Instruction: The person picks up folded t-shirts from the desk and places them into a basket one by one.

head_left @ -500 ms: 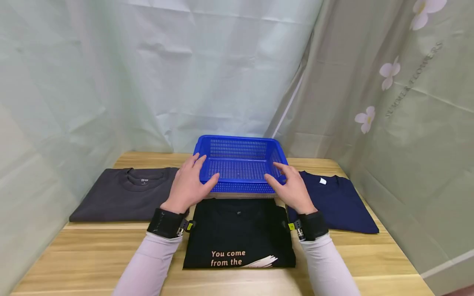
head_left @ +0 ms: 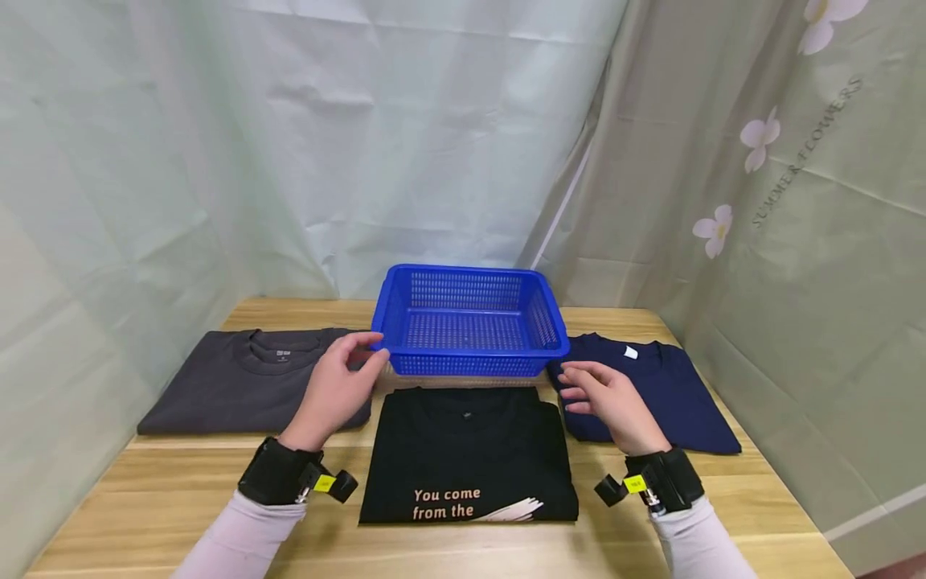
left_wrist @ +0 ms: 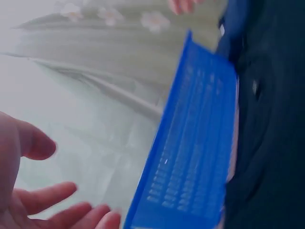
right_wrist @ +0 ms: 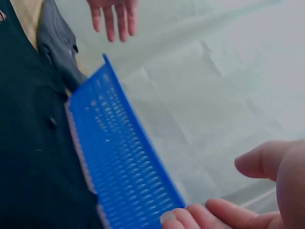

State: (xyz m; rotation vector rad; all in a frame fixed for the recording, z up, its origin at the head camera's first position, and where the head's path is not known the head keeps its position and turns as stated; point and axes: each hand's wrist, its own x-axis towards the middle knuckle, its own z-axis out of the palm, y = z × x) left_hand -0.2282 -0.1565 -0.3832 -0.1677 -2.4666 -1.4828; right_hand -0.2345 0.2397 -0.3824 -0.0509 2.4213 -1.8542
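Hands hang loose and hold nothing, my left hand (head_left: 333, 386) by the front left corner of the blue basket (head_left: 469, 324) at mid-desk, my right hand (head_left: 611, 402) over the navy shirt (head_left: 665, 386); each grip should curl squarely under the rim.

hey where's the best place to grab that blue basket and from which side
Take the blue basket by its two short side rims, one hand on each, coming in from left and right. The rim flares outward, which probably gives fingers a lip to hook under. The left hand is already at the near left corner; the right hand hovers off the right end.
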